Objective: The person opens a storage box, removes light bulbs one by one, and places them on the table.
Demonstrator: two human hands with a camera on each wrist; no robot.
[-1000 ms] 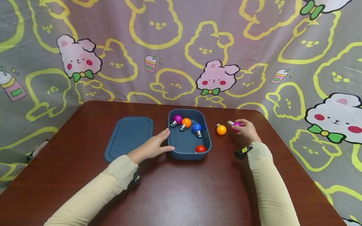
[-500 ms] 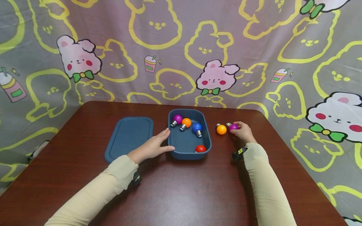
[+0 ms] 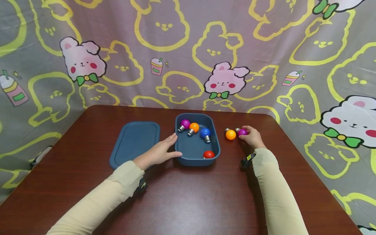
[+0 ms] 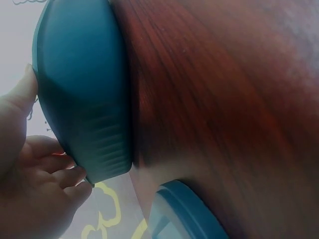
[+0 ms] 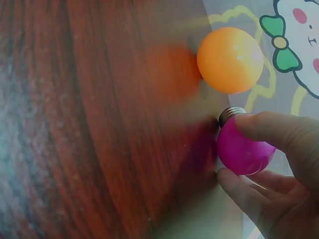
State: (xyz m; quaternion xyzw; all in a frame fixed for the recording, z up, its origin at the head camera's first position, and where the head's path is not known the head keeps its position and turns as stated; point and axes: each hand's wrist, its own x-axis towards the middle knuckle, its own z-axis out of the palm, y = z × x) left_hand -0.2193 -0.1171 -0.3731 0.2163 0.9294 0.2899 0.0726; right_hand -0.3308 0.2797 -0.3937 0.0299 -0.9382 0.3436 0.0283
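My right hand [image 3: 254, 137] holds a purple light bulb [image 5: 245, 149] low at the table, thumb on one side and fingers on the other. Its metal screw base points away from me. An orange bulb [image 3: 230, 134] lies just left of it. My left hand [image 3: 158, 152] rests with spread, fairly straight fingers and thumb against the left rim of a dark blue box [image 3: 195, 162]. Inside the box lie a purple bulb [image 3: 185, 123], an orange bulb [image 3: 194, 127], a blue bulb [image 3: 205, 132] and, at the near end, a partly hidden red bulb [image 3: 209, 154].
A matching blue lid [image 3: 136, 140] lies flat on the brown wooden table [image 3: 188, 202], left of the box and partly behind the left hand. A patterned curtain [image 3: 182, 58] hangs behind the table and along its sides.
My right hand has moved slightly left and down with the purple bulb, bringing it to the table beside the orange one. The left hand and the box have stayed put.
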